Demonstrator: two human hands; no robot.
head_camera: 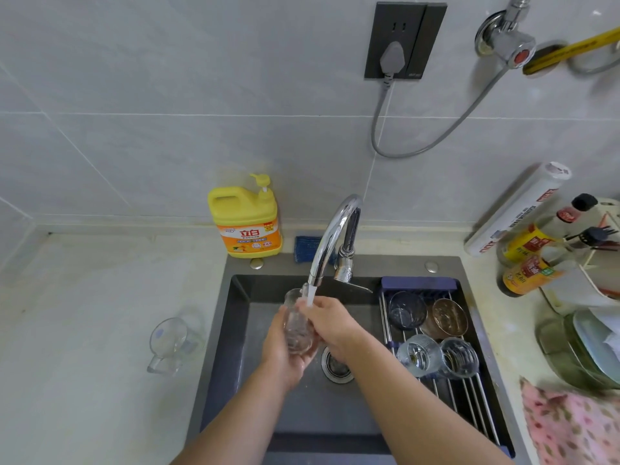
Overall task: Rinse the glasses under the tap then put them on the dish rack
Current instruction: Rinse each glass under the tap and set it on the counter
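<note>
Gripping a clear glass [297,325] from below, the left hand [285,347] tilts it over the sink [241,330]. The right hand [330,322] closes on its upper side, under water running from the tap [330,236]. Four glasses sit on the rack [469,397] to the right. A glass jug [172,344] stands on the left counter.

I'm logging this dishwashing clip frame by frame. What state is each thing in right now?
Tap: running, water falling onto the hands.
Clear glass: held tilted under the stream.
Left hand: gripping the glass from below.
Right hand: on the glass, under the water.
Dish rack: across the sink's right side, holding four glasses.
Glass mug: lying on its side on the counter.
Plug: inserted in the wall socket.
</note>
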